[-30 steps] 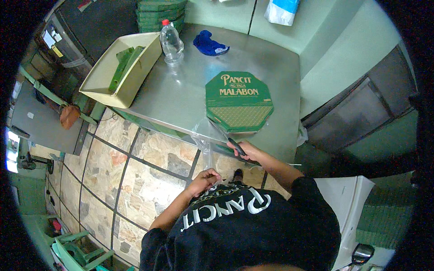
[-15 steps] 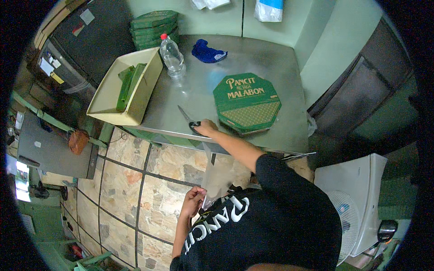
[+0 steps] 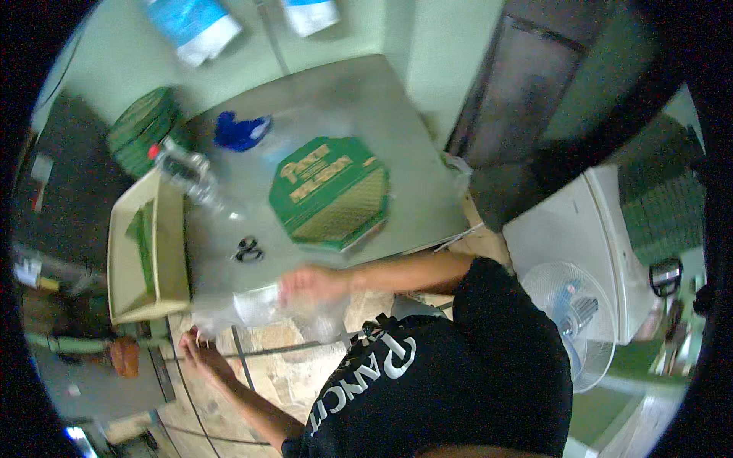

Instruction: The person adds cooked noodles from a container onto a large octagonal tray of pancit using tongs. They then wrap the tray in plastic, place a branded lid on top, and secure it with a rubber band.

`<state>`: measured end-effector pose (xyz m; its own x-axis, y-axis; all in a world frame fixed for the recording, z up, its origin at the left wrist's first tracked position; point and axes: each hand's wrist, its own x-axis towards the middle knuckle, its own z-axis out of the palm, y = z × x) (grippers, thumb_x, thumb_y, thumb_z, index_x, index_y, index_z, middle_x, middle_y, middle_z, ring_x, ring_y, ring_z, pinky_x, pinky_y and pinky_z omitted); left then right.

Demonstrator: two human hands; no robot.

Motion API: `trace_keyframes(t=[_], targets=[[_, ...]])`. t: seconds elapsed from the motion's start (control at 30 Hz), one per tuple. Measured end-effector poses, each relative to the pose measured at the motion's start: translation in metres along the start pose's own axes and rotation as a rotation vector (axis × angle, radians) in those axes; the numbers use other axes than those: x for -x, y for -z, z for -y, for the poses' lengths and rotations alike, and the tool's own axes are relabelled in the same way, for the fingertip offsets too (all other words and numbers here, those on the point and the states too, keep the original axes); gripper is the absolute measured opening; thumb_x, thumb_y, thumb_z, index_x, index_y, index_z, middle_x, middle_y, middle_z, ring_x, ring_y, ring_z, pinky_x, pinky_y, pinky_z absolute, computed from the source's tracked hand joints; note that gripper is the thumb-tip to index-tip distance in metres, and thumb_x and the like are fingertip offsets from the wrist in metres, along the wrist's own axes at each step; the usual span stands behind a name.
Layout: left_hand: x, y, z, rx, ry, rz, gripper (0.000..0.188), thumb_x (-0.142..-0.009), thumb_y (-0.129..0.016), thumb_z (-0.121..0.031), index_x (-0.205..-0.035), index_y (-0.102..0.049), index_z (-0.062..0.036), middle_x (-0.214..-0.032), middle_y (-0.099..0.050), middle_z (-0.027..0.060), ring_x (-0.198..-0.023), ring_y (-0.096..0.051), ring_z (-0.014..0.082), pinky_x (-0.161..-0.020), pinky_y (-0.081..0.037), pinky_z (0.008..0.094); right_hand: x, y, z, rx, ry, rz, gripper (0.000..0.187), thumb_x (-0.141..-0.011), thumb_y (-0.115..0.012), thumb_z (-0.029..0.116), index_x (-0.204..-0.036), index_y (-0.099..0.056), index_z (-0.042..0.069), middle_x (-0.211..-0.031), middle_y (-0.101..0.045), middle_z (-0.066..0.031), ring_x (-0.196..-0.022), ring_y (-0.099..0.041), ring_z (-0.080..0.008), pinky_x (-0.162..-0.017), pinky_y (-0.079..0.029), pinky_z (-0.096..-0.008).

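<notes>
A thin sheet of clear plastic (image 3: 256, 307) stretches between my hands at the table's front edge. At its left end, my left hand (image 3: 200, 348) pinches the plastic with bent fingers. My right hand (image 3: 313, 284), smeared by motion, looks closed on the other end, and more clear plastic (image 3: 327, 322) hangs below it. Just beyond my right hand, black-handled scissors (image 3: 248, 249) lie on the metal table (image 3: 217, 278), their blades too blurred to make out. A green octagonal box (image 3: 332, 191) with gold print and a patterned lower half rests farther back.
A cream bin (image 3: 182, 282) holding long green pieces (image 3: 143, 244) stands at the left. Behind it are a red-capped clear bottle (image 3: 185, 168) and stacked green boxes (image 3: 145, 130). Blue cloth (image 3: 240, 131) lies at the back. A fan (image 3: 573, 320) stands at the right.
My right hand has let go of the scissors, now left on the table, and moved back to the plastic. My left hand has moved outward, spreading the plastic. The view has turned.
</notes>
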<state>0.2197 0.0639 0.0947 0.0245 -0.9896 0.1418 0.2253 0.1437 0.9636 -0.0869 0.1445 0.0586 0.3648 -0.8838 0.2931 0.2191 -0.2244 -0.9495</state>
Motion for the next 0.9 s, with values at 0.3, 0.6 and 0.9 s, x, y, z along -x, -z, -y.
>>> trace_keyframes(t=[0.3,0.6,0.9], targets=[[0.025,-0.151,0.069,-0.259,0.322,0.244,0.033,-0.093,-0.055,-0.029,-0.119,-0.05,-0.0094,-0.103,-0.06,0.0064,-0.077,-0.059,0.0142,-0.069,-0.048,0.0285,0.243,0.375,0.116,0.849,0.649,-1.965,0.027,-0.096,-0.043,0.023,-0.108,-0.054,0.002,-0.094,-0.055,-0.0109,-0.085,-0.052,-0.0255,-0.08,-0.043,-0.0386],[0.007,-0.21,0.096,-0.493,0.361,0.328,0.03,-0.092,-0.057,-0.029,-0.11,-0.059,-0.0048,-0.096,-0.061,0.0047,-0.075,-0.054,0.0105,-0.07,-0.045,0.025,0.391,0.386,-0.132,0.998,-1.611,-0.197,0.037,-0.083,-0.057,0.025,-0.116,-0.055,0.009,-0.118,-0.055,-0.0134,-0.11,-0.052,-0.0271,-0.091,-0.042,-0.0417],[-0.078,-0.207,0.221,-0.671,0.179,0.236,0.044,-0.094,-0.049,-0.029,-0.128,-0.049,-0.0011,-0.126,-0.054,0.0126,-0.116,-0.05,0.0213,-0.096,-0.038,0.0341,0.156,0.349,-0.04,0.878,-0.17,-1.017,0.03,-0.088,-0.05,0.027,-0.093,-0.065,0.001,-0.092,-0.062,-0.0237,-0.085,-0.057,-0.04,-0.076,-0.046,-0.048]])
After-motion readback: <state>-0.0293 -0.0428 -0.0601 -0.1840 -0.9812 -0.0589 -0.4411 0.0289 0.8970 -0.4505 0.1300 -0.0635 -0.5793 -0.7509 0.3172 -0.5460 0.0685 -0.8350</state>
